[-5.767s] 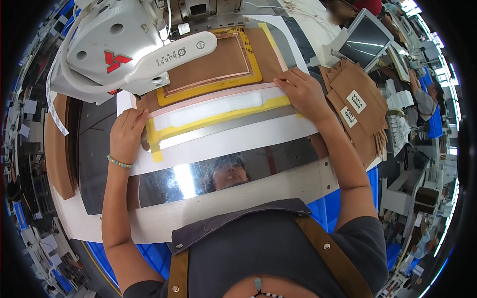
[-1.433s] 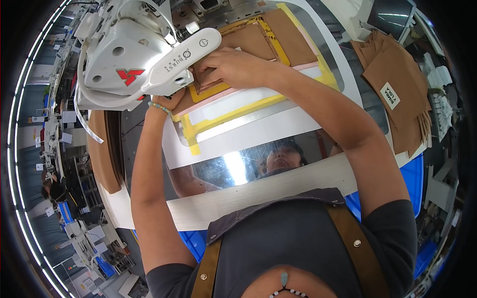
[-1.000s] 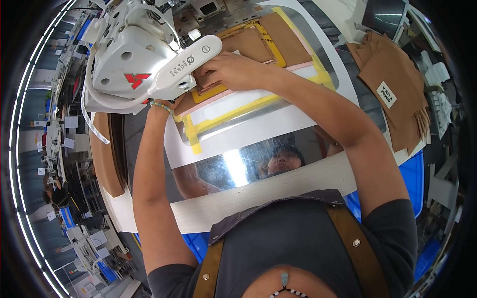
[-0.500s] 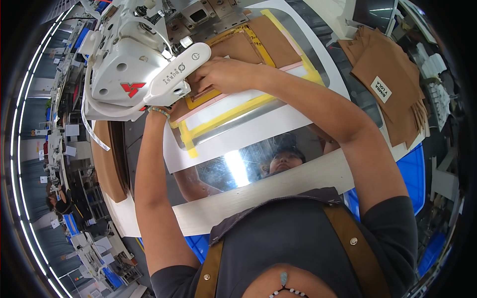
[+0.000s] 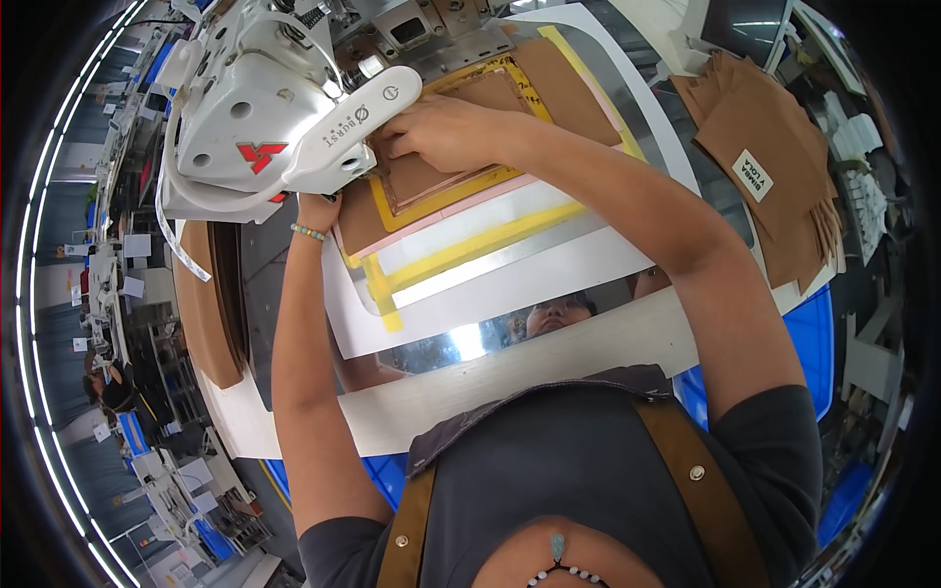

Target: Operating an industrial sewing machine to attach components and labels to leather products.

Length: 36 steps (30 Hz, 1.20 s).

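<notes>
My right hand (image 5: 446, 129) rests on a brown panel in a yellow frame (image 5: 441, 206), fingers bent and somewhat apart, tips under the white handle of the sewing machine (image 5: 245, 118). Low at the machine's head is my left hand (image 5: 319, 208), wearing a beaded bracelet, its fingers mostly hidden. Around the frame lie a larger brown piece (image 5: 578, 88), pink strips and yellow tape (image 5: 490, 231) on a metal template with a white sheet (image 5: 588, 267) beneath.
A stack of brown pieces (image 5: 774, 206) lies right, near a monitor (image 5: 745, 24). Long brown pieces (image 5: 208, 294) stand at the left. A shiny metal strip (image 5: 441, 351) borders the pale table edge (image 5: 510, 380). Blue bins (image 5: 814, 343) sit below; a person works far left (image 5: 108, 387).
Both hands have moved from the sheet's front corners up to the machine's head. In the last half second the sheet and template have shifted nearer me, covering more of the shiny strip.
</notes>
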{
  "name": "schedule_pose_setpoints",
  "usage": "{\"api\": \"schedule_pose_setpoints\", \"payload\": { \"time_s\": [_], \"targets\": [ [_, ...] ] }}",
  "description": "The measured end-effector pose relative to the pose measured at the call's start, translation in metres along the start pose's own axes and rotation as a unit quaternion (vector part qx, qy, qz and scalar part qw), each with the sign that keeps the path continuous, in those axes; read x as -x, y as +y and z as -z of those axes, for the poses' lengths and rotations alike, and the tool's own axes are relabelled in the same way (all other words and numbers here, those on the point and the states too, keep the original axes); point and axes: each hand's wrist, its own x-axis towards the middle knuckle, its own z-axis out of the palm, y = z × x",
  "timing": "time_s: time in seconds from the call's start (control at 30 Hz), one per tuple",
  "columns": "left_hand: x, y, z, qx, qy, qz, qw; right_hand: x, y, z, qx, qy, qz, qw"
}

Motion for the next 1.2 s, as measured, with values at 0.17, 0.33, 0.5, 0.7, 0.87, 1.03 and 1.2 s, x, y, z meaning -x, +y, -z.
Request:
{"api": "schedule_pose_setpoints", "payload": {
  "time_s": [0.17, 0.33, 0.5, 0.7, 0.87, 1.03, 1.2],
  "targets": [
    [0.006, 0.030, 0.031, 0.021, -0.017, 0.184, 0.983, 0.004, -0.010, 0.013, -0.034, -0.039, 0.000, 0.999],
    [0.030, 0.064, 0.050, 0.344, 0.029, 0.191, 0.919, 0.008, -0.020, 0.020, -0.058, -0.057, 0.004, 0.997],
    [0.058, 0.109, 0.078, 0.294, -0.014, 0.123, 0.948, 0.014, -0.030, 0.026, -0.081, -0.069, 0.018, 0.994],
    [0.062, 0.175, 0.089, 0.190, -0.017, 0.063, 0.980, 0.023, -0.039, 0.026, -0.086, -0.105, 0.027, 0.990],
    [0.046, 0.226, 0.068, 0.129, -0.071, 0.010, 0.989, 0.047, -0.044, 0.045, -0.018, -0.042, 0.037, 0.998],
    [0.032, 0.240, 0.047, -0.034, -0.089, -0.131, 0.987, 0.108, -0.036, 0.100, 0.089, -0.071, -0.033, 0.993],
    [0.028, 0.236, 0.028, -0.114, -0.095, -0.132, 0.980, 0.144, -0.042, 0.103, 0.113, -0.105, -0.140, 0.978]
  ]
}}
